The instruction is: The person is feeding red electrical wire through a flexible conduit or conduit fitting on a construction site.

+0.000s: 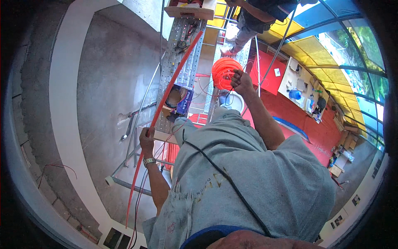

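Note:
My left hand, with a watch on its wrist, is closed around a long, thin orange-red pipe. The pipe slants from the scaffold planks at the top down past my left forearm. Out in front, my right hand grips the edge of a coil of bright orange tubing. Its fingers are curled and partly hide what they pinch. Below the coil stands a white bucket. A blue-purple carton with a roll of wire inside sits beside the pipe on the perforated metal plank.
Another person's leg stands on the far plank at the top. A scaffold tube juts out at lower left, beside a grey wall. Right, far below, a table carries a blue water jug. A black cord hangs across my shirt.

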A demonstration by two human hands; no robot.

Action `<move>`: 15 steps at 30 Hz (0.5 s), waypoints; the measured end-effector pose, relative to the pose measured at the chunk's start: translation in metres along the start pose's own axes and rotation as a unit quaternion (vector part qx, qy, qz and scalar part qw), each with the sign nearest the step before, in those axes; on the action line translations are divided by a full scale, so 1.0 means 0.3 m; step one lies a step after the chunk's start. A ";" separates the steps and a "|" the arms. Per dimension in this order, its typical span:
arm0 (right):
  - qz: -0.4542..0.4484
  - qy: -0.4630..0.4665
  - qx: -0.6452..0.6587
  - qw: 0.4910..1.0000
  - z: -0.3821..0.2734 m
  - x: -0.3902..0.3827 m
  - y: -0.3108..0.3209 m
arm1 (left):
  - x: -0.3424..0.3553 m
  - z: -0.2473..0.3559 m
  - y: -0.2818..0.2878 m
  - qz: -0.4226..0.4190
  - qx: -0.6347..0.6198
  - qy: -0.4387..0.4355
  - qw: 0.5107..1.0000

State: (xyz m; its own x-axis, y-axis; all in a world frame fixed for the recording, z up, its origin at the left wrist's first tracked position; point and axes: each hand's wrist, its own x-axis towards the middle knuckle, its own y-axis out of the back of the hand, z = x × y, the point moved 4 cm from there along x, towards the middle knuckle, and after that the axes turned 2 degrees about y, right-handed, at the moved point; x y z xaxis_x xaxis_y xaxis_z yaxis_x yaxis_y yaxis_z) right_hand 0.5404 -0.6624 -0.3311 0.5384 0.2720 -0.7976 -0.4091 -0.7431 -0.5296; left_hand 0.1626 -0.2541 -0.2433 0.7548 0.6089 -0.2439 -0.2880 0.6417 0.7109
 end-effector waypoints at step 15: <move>-0.086 -0.003 -0.018 0.996 0.000 -0.013 -0.046 | -0.003 0.008 0.009 0.008 -0.002 -0.002 1.000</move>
State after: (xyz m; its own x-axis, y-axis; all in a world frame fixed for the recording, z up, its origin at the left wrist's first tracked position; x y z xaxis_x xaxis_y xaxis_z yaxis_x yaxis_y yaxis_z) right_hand 0.5438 -0.6532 -0.3207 0.5930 0.4006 -0.6985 -0.2854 -0.7066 -0.6475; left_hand 0.1627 -0.2539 -0.2395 0.7520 0.6179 -0.2294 -0.3032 0.6334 0.7120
